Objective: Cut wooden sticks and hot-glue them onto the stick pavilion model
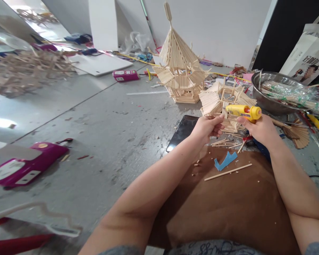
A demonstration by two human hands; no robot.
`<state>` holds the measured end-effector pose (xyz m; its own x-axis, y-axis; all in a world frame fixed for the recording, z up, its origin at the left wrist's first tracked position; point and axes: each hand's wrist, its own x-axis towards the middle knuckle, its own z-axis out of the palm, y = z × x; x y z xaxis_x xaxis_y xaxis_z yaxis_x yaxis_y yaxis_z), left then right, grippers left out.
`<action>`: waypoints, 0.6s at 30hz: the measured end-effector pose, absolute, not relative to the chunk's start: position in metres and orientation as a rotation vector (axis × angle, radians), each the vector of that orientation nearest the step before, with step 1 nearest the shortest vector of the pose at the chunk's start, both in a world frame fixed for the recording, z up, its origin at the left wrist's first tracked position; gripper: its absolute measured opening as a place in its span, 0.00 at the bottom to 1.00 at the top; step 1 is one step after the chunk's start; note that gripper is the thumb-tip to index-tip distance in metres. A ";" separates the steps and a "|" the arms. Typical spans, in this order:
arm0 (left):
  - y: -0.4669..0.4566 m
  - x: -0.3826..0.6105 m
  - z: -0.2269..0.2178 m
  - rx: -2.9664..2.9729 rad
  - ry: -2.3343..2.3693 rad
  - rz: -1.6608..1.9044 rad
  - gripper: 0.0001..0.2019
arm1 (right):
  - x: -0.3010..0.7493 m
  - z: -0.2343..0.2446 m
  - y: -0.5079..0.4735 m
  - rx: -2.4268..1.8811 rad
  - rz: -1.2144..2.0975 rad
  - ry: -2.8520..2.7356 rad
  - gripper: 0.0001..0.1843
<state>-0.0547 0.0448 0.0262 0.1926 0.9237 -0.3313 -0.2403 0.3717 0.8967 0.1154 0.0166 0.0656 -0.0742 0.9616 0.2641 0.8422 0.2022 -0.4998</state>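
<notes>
My right hand [263, 129] is wrapped round a yellow hot glue gun [240, 110], whose nozzle points left. Just below the nozzle, the thumb and fingertips of my left hand [208, 127] are pinched together; what they hold, if anything, is too small to make out. Right behind both hands stands a low roofed model of wooden sticks [211, 101], partly covered by them. Several short wooden sticks [224, 142] lie under my hands. A longer stick [228, 172] and a torn blue scrap [225, 161] rest on the brown cloth [228, 202] over my lap.
A taller stick pagoda [179, 67] stands behind. A black phone [182, 132] lies by my left forearm. At right are a metal bowl [257, 94] of packaged sticks and a folding fan [299, 134]. Purple boxes [37, 163] and a blurred stick pile [29, 72] sit left.
</notes>
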 end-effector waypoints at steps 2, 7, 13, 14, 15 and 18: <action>0.043 -0.057 0.028 0.824 1.086 0.964 0.11 | 0.118 0.067 0.017 -1.668 0.324 -1.922 0.24; 0.035 -0.059 0.026 0.915 1.188 1.004 0.07 | 0.126 0.070 0.017 -1.570 0.357 -1.855 0.25; 0.037 -0.058 0.005 1.114 1.272 1.139 0.05 | 0.140 0.070 0.016 -1.574 0.468 -1.741 0.24; 0.039 -0.058 0.000 1.158 1.284 1.155 0.06 | 0.141 0.070 0.016 -1.570 0.490 -1.725 0.24; 0.041 -0.058 -0.004 1.213 1.291 1.176 0.07 | 0.142 0.070 0.015 -1.561 0.508 -1.713 0.24; 0.047 -0.061 -0.014 1.334 1.315 1.217 0.09 | 0.145 0.070 0.014 -1.534 0.539 -1.684 0.23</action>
